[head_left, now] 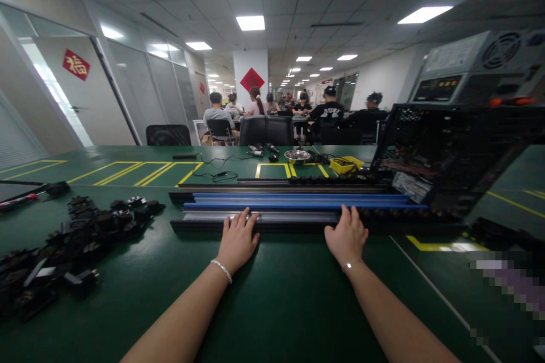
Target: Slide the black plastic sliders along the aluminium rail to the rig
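Note:
A long black rail (204,226) lies crosswise on the green table in front of me, with a silver channel (293,217) along it. Behind the channel runs a long blue strip (298,199). My left hand (239,239) rests over the near side of the rail, its fingers stretched forward onto the silver channel. Further right, my right hand (347,235) lies palm down over the same rail, fingertips at the blue strip's near edge and thumb out to the left. Both hands are open; their palm sides are hidden.
Small black parts (85,244) are heaped at the left. An open computer case (430,153) stands at the right, a power supply unit (460,68) on top. Farther back are a metal bowl (297,156), a yellow tray (346,165) and cables. Several people sit beyond the table.

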Tool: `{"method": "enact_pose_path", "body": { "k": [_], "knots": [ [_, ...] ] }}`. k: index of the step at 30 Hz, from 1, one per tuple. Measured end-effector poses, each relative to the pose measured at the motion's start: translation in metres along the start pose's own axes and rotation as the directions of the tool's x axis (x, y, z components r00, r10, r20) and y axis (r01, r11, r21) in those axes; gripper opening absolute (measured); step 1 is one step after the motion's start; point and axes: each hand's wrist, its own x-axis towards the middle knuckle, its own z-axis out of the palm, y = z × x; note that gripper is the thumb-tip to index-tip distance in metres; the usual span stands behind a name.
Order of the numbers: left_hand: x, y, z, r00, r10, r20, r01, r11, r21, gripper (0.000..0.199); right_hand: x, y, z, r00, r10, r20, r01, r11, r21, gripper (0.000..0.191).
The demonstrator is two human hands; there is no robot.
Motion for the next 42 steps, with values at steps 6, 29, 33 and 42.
{"method": "enact_pose_path", "body": {
  "k": [6,29,33,42],
  "knots": [
    [0.0001,0.0006,0.0002,1.000,-0.003,0.001,0.003,1.000,-0.002,0.049,-0.0003,-0.0005,-0.0005,1.000,-0.026,0.015,0.026,1.000,-0.011,0.063],
    [0.0000,0.0013,0.0007,1.000,-0.009,0.000,0.009,1.000,-0.010,0.048,-0.0040,-0.0033,0.0004,0.996,-0.042,0.083,0.042,0.999,-0.004,0.067],
    [-0.0003,0.0018,-0.0008,1.000,-0.013,0.006,0.013,1.000,-0.011,0.048,-0.0049,-0.0046,-0.0008,0.993,-0.062,0.099,0.063,0.998,-0.006,0.066],
    [0.0000,0.0024,-0.0017,1.000,-0.018,0.016,0.019,1.000,-0.011,0.049,-0.0044,-0.0049,-0.0016,0.990,-0.092,0.108,0.093,0.996,-0.010,0.066]
  ]
}}
